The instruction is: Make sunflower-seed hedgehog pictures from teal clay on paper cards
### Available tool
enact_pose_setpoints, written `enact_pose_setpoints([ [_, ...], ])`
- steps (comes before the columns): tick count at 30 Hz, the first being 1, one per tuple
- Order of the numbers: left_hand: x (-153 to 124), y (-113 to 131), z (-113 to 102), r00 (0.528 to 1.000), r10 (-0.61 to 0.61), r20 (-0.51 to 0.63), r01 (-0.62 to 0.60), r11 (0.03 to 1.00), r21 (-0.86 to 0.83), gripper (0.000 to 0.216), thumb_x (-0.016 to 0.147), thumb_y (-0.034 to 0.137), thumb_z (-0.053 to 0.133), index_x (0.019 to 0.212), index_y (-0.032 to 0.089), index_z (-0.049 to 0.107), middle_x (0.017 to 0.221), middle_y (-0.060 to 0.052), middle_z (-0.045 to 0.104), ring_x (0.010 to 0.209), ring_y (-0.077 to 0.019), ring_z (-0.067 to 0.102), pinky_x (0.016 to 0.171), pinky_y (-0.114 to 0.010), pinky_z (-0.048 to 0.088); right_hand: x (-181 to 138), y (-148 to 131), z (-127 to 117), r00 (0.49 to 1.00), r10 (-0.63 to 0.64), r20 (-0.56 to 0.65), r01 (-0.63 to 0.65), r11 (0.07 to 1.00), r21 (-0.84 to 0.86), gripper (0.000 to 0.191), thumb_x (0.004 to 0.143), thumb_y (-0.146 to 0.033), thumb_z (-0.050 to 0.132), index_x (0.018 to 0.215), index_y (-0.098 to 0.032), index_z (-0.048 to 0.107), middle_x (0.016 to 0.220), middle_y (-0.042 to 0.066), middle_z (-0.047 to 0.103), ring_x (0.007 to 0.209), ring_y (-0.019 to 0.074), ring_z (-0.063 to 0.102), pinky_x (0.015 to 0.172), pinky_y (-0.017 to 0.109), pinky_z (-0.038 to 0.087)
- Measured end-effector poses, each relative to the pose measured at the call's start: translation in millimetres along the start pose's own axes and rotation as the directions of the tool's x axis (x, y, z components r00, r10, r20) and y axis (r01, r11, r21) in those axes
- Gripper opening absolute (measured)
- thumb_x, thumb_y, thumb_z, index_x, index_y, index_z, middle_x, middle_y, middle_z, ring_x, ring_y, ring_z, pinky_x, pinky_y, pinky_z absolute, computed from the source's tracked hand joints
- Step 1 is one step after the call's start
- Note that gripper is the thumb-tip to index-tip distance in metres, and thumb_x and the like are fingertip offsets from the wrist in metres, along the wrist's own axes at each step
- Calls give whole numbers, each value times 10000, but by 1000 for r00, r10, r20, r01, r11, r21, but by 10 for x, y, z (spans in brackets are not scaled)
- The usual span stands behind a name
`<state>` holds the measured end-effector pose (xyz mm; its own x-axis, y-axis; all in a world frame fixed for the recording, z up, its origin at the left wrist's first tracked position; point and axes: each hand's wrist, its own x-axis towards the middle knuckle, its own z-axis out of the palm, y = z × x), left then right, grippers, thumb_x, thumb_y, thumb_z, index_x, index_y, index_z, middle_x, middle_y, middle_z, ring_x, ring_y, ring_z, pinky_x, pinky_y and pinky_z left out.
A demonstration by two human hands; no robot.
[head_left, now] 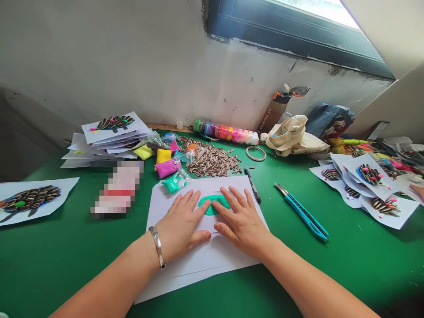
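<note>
A flat green oval of modelling clay (215,211) lies on the white paper (198,260) in front of me. My left hand (180,225) rests on the sheet with fingers spread, its index fingertip on the clay. From the other side my right hand (243,223) also lies flat with fingers apart, its index fingertip touching the clay near the left one. Parts of the oval are covered by my fingers. Just beyond the paper's far edge is a bag of green clay (175,182). A black pen (252,185) lies beside my right fingers.
Sunflower seeds (213,161) are heaped behind the paper, near bags of pink clay (167,168). A blue utility knife (301,212), blade showing, lies to the right. Tape (256,153), a bottle (273,110) and a cloth bag (294,137) stand farther back. Seed pictures (111,123) are stacked left.
</note>
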<state>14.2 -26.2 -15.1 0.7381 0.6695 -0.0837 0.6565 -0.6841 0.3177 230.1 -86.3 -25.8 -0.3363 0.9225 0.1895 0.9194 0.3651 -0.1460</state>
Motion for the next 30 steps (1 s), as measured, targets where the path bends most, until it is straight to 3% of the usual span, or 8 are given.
enact_pose_setpoints([
  [4, 1, 65, -29, 999, -40, 25, 40, 999, 10, 715, 829, 524, 616, 1449, 243, 395, 1543, -162, 312, 1421, -401, 219, 1117, -617, 206, -7, 46, 23, 998, 65, -17, -65, 998, -21, 506, 947, -531, 414, 1390, -296, 478, 1544, 102, 329, 1418, 359, 256, 1104, 669, 152],
  [11, 23, 106, -30, 998, -63, 27, 62, 997, 41, 685, 813, 546, 627, 1410, 256, 459, 1535, -161, 330, 1416, -419, 216, 1097, -631, 234, 9, 56, 25, 998, 65, -15, -66, 998, -10, 484, 943, -529, 423, 1343, -278, 527, 1507, 94, 399, 1396, 356, 302, 1095, 669, 191],
  [18, 11, 157, -46, 995, -91, 44, 89, 995, 53, 713, 833, 563, 589, 1458, 290, 383, 1562, -151, 272, 1433, -406, 160, 1110, -627, 198, 1, 94, 63, 991, 128, -32, -129, 992, -5, 481, 946, -518, 423, 1322, -246, 550, 1468, 93, 458, 1364, 371, 346, 1090, 686, 176],
  [25, 23, 153, -71, 993, -88, 73, 85, 995, 51, 732, 851, 553, 573, 1481, 264, 338, 1568, -174, 235, 1438, -404, 135, 1114, -626, 177, 22, 189, 65, 983, 180, -21, -175, 972, 155, 503, 957, -426, 417, 1406, -202, 450, 1426, 108, 505, 1320, 341, 413, 1072, 658, 262],
  [28, 32, 110, -82, 993, -76, 89, 72, 996, 49, 779, 865, 567, 550, 1508, 230, 268, 1564, -172, 251, 1442, -382, 155, 1132, -600, 173, 32, 280, 57, 981, 186, -49, -168, 951, 260, 459, 947, -374, 446, 1370, -203, 494, 1348, 107, 575, 1279, 309, 454, 1057, 576, 351],
  [30, 36, 81, -88, 993, -67, 95, 63, 997, 52, 786, 861, 615, 526, 1497, 208, 303, 1560, -175, 258, 1440, -383, 166, 1137, -595, 170, 38, 333, 47, 981, 182, -63, -154, 936, 316, 427, 933, -361, 484, 1328, -207, 538, 1314, 100, 597, 1256, 290, 469, 1055, 531, 375],
])
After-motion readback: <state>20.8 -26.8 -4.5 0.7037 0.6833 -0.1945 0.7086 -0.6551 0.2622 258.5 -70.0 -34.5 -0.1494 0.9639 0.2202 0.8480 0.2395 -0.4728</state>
